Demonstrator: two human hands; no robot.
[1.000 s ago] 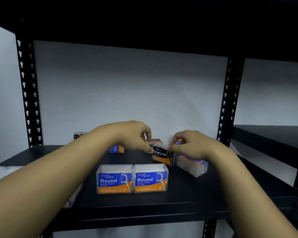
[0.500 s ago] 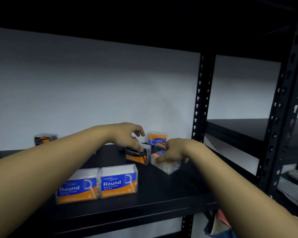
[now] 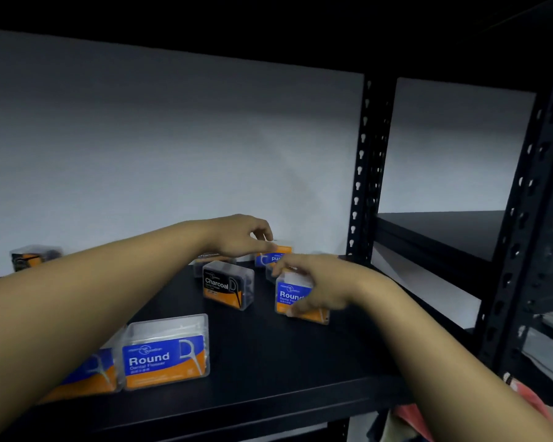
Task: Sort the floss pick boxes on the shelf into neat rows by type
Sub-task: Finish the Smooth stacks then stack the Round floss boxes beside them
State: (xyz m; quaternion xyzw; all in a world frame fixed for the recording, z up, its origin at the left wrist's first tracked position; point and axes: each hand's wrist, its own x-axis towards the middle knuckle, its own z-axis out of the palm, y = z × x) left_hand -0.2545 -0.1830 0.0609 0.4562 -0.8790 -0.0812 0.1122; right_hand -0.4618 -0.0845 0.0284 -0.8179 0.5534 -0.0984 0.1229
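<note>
Two clear boxes with blue "Round" labels stand side by side at the front left of the black shelf (image 3: 284, 362); the right one (image 3: 166, 352) shows fully, the left one (image 3: 88, 373) lies partly behind my left forearm. A black "Charcoal" box (image 3: 227, 283) stands upright mid-shelf, with another Charcoal box (image 3: 209, 257) behind it. My right hand (image 3: 313, 283) grips a third Round box (image 3: 292, 295) by its top and front. My left hand (image 3: 240, 237) reaches to a blue-and-orange box (image 3: 276, 255) at the back; its fingertips curl at the box's top edge.
A further dark Charcoal box (image 3: 34, 256) sits far back left by the white wall. A perforated black upright (image 3: 364, 173) bounds the shelf on the right, and a nearer post (image 3: 530, 193) stands at the front right. Cloth items lie below right (image 3: 409, 419).
The view swung left to right. My left hand let go of the Charcoal box and moved back to the rear box. My right hand stood the tilted Round box upright.
</note>
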